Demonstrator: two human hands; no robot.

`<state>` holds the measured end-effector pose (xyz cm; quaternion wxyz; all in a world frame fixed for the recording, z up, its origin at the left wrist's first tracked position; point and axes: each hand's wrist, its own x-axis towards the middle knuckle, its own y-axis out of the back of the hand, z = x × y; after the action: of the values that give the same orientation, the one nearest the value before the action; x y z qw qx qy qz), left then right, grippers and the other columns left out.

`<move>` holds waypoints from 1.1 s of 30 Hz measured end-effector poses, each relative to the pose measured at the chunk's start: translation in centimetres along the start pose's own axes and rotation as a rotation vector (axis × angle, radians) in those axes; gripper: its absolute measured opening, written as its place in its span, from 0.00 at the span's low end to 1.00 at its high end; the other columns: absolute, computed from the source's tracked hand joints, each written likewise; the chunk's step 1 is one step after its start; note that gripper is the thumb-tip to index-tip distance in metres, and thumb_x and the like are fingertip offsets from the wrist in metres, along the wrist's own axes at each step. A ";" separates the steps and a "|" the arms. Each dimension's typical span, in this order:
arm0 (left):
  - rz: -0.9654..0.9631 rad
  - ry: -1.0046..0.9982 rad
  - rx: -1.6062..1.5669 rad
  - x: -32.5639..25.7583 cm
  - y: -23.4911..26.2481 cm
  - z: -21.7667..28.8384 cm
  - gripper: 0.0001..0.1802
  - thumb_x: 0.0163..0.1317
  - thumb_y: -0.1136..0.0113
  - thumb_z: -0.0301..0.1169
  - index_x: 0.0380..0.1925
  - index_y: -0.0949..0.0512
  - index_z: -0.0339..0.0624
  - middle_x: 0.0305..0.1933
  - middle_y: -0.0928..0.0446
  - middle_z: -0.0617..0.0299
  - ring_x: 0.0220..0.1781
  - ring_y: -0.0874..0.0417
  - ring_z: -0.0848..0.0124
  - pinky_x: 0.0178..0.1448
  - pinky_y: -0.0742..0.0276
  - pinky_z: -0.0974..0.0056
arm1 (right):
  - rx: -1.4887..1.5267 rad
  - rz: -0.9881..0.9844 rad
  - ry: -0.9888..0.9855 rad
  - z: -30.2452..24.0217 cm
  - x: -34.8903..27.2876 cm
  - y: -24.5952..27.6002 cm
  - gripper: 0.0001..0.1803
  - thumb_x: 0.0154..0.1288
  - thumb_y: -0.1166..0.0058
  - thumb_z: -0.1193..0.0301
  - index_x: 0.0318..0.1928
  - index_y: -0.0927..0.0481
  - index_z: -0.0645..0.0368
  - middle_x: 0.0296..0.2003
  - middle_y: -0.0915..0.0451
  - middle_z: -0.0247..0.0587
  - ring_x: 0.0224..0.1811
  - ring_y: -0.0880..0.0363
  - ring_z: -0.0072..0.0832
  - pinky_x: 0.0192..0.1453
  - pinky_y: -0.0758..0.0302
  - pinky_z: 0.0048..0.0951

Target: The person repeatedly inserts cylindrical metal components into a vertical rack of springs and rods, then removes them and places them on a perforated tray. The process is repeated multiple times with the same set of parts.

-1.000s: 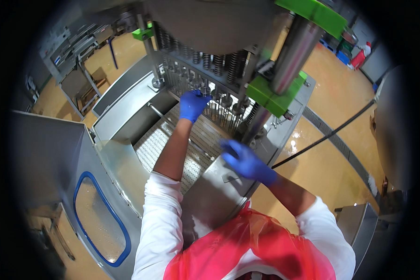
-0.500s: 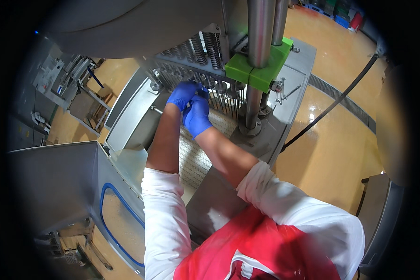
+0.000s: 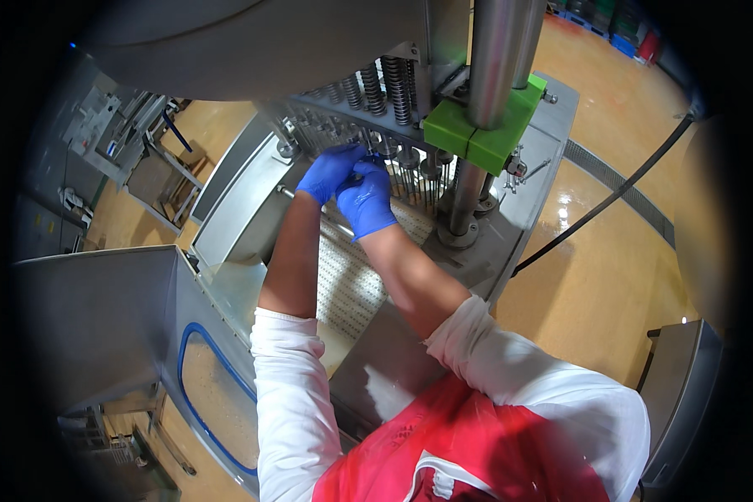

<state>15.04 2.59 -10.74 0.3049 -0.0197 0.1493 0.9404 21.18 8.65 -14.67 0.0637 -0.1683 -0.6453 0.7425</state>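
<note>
Both my hands wear blue gloves and meet at the row of thin metal needles point(image 3: 412, 186) under the machine's head. My left hand point(image 3: 330, 171) reaches in with its fingers curled toward the needle holders. Close against it, my right hand point(image 3: 366, 199) is closed, its fingertips bent in at the same spot. What the fingers pinch is hidden behind the gloves. Above them, coil springs point(image 3: 372, 90) stand in a row on a metal plate point(image 3: 351, 113). Below lies a pale perforated conveyor bed point(image 3: 351, 272).
A green block point(image 3: 485, 134) clamps the steel columns point(image 3: 498, 63) right of my hands. Small metal parts point(image 3: 527, 171) lie on the machine's side ledge. A black hose point(image 3: 611, 188) crosses to the right. A blue-edged steel guard point(image 3: 184, 360) stands at the left.
The machine appears shifted slightly right and down in view. My hands stay together at the needles, with the right hand turned slightly.
</note>
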 end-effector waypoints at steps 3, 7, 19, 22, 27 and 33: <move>0.062 -0.100 0.253 -1.5 0.2 1.5 0.20 0.71 0.43 0.40 0.50 0.16 0.34 0.48 0.13 0.48 0.44 0.13 0.66 0.50 0.19 0.59 | 0.042 0.064 -0.046 -0.4 0.1 0.4 0.25 0.53 0.51 0.87 0.49 0.23 0.48 0.43 0.22 0.36 0.49 0.22 0.30 0.46 0.23 0.30; 0.542 -0.243 0.482 -2.3 0.8 7.3 0.19 0.69 0.38 0.39 0.45 0.16 0.29 0.39 0.13 0.52 0.40 0.15 0.75 0.48 0.19 0.62 | -0.045 0.144 0.036 -0.4 -0.6 -0.2 0.31 0.51 0.53 0.89 0.55 0.24 0.47 0.48 0.23 0.35 0.50 0.22 0.29 0.44 0.24 0.26; 0.567 -0.711 0.783 0.9 0.3 12.6 0.19 0.65 0.34 0.41 0.49 0.15 0.40 0.44 0.12 0.52 0.45 0.12 0.58 0.52 0.19 0.55 | -0.035 0.328 -0.097 -0.6 1.4 -2.2 0.20 0.47 0.57 0.89 0.41 0.29 0.55 0.36 0.27 0.36 0.33 0.29 0.30 0.37 0.28 0.31; 0.562 -0.707 0.802 1.2 0.7 11.9 0.19 0.66 0.36 0.42 0.50 0.15 0.42 0.45 0.13 0.51 0.46 0.13 0.55 0.53 0.19 0.53 | -0.051 0.250 -0.142 -0.9 1.1 -1.9 0.17 0.47 0.55 0.87 0.37 0.31 0.55 0.31 0.28 0.37 0.32 0.29 0.32 0.37 0.28 0.33; 0.603 -0.762 0.805 1.0 0.4 12.1 0.18 0.69 0.40 0.43 0.50 0.15 0.44 0.46 0.14 0.50 0.47 0.13 0.53 0.54 0.20 0.50 | -0.033 0.279 -0.127 -0.8 1.2 -1.7 0.20 0.48 0.53 0.87 0.42 0.28 0.54 0.36 0.26 0.37 0.38 0.28 0.34 0.43 0.27 0.34; 0.500 -0.731 0.306 -1.8 -0.7 11.2 0.13 0.64 0.33 0.30 0.47 0.16 0.37 0.41 0.14 0.58 0.43 0.14 0.70 0.49 0.19 0.62 | -0.440 0.106 0.024 -1.8 -5.3 -1.2 0.37 0.58 0.53 0.83 0.70 0.34 0.44 0.63 0.31 0.27 0.61 0.30 0.33 0.65 0.34 0.40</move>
<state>17.54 5.39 0.05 0.1010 0.3946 0.1693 0.8974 26.59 8.92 -12.78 -0.0059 -0.2206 -0.7811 0.5841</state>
